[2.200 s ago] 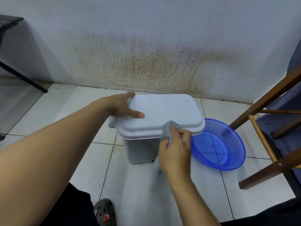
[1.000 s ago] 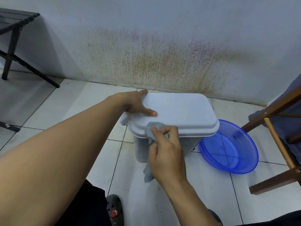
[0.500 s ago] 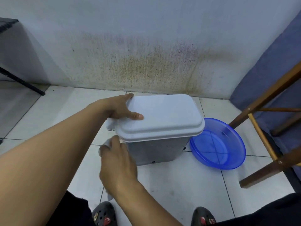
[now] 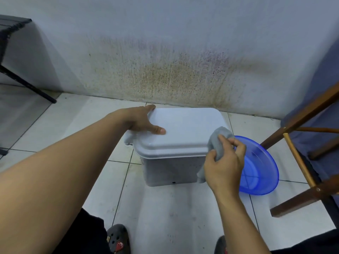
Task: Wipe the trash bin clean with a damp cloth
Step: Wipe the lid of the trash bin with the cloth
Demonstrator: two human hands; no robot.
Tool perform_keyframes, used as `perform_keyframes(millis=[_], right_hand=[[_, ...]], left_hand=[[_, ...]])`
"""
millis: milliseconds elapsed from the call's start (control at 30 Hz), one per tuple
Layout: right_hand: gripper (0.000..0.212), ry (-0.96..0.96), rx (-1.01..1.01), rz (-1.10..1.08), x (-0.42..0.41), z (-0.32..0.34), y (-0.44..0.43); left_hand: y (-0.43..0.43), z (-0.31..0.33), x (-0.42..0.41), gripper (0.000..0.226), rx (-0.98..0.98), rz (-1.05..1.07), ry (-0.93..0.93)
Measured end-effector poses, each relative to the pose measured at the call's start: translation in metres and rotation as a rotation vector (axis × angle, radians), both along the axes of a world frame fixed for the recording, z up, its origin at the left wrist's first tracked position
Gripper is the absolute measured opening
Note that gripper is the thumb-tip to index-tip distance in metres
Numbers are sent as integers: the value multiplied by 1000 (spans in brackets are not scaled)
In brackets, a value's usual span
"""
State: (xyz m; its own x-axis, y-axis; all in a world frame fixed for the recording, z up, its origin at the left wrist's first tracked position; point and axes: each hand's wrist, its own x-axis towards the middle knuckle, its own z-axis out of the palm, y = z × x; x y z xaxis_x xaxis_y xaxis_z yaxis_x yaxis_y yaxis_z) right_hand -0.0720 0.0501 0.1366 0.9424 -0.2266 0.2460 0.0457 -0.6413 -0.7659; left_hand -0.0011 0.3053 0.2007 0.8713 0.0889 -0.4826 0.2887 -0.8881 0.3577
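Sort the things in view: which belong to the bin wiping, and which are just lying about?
Job: trash bin, with the left hand resting on its lid; grey cloth, gripped by the right hand at the lid's corner; blue basin, probably for wetting.
Lying about: wooden frame; black table.

Blue basin (image 4: 260,173) on tiled floor (image 4: 73,114); stained wall (image 4: 165,74) behind; wooden chair frame (image 4: 300,198) right; black table (image 4: 11,24) left.
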Motion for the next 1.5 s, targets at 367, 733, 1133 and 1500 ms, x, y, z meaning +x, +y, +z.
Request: perform_keyframes(millis=[367, 733, 1133, 1500], right_hand=[[55, -6, 75, 181, -16, -7, 36], [53, 310, -44, 407, 66, 19, -9], [37, 265, 208, 280, 23, 1, -12], [29, 138, 52, 45, 17, 15, -22]], left_hand=[[-7, -10, -7, 118, 104, -17, 16], [-14, -24, -7, 123, -27, -34, -42], [-25, -24, -6, 103, 21, -226, -63], [-27, -23, -5, 105, 17, -189, -88]])
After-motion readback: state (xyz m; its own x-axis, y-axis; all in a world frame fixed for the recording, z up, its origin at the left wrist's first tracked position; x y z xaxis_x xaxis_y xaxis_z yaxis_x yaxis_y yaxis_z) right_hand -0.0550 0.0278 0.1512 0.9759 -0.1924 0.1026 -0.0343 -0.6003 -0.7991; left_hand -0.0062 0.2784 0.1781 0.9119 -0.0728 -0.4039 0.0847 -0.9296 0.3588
